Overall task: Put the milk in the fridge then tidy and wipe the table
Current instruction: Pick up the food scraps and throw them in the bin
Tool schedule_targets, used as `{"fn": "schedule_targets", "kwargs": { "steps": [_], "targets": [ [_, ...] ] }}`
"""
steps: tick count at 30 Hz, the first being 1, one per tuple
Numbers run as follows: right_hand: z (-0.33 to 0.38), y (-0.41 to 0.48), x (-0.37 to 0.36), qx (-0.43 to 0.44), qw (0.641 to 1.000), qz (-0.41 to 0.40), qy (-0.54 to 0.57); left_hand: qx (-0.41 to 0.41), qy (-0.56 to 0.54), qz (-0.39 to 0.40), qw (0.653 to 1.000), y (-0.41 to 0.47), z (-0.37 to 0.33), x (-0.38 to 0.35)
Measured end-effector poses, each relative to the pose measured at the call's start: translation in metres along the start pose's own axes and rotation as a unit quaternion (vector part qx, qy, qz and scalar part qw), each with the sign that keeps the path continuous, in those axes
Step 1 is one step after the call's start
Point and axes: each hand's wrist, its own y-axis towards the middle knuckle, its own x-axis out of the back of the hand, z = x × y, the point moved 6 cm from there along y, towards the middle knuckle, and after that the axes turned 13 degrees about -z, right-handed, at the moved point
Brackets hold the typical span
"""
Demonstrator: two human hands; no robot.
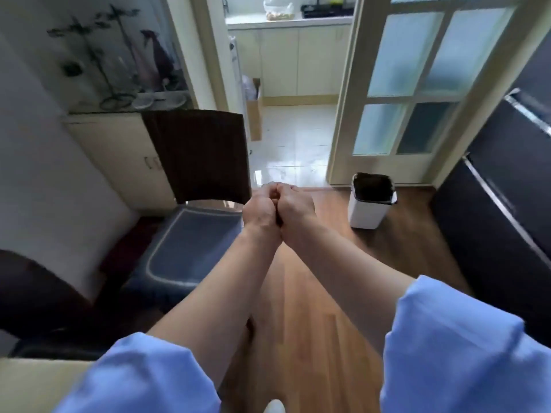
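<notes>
My left hand (260, 210) and my right hand (293, 207) are held out in front of me, both closed into fists and pressed together side by side above the wooden floor. Nothing shows in either fist. Blue sleeves are pushed up on both forearms. The dark fridge (504, 186) stands along the right edge with its doors closed. A pale corner of the table (32, 383) shows at the bottom left. No milk and no cloth are in view.
A dark chair (190, 222) with a blue seat cushion stands left of my hands. A white bin (371, 201) with a dark liner sits on the floor by the glass-paned door (414, 84). An open doorway leads to a tiled kitchen with a cardboard box (255, 114).
</notes>
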Motion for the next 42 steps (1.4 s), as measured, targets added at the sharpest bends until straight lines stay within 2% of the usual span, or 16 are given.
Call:
{"fn": "schedule_targets", "kwargs": {
  "steps": [3,6,9,13,20,28,34,42],
  "targets": [
    [0.026,0.060,0.038,0.002,0.990,-0.102,0.094,0.038,0.009,0.060,0.997,0.028,0.018,-0.074],
    [0.051,0.111,0.067,0.010,0.975,-0.159,0.153,0.060,0.040,0.110,0.991,0.049,0.030,-0.140],
    [0.075,0.161,0.098,0.019,0.957,-0.216,0.193,0.060,0.066,0.122,0.989,0.070,0.037,-0.202],
    [0.092,0.227,0.134,-0.012,0.941,-0.258,0.218,0.061,0.112,0.135,0.983,0.095,0.055,-0.271],
    [0.138,0.368,0.187,-0.028,0.925,-0.289,0.244,0.126,0.121,0.151,0.973,0.173,0.092,-0.401],
    [0.161,0.568,0.235,-0.061,0.930,-0.292,0.214,0.149,0.129,0.107,0.975,0.327,0.158,-0.551],
    [0.093,0.719,0.256,-0.121,0.920,-0.280,0.246,0.170,0.134,0.092,0.972,0.458,0.243,-0.596],
    [-0.097,0.894,0.306,-0.195,0.919,-0.280,0.198,0.204,0.194,0.089,0.955,0.637,0.423,-0.585]
  ]
}}
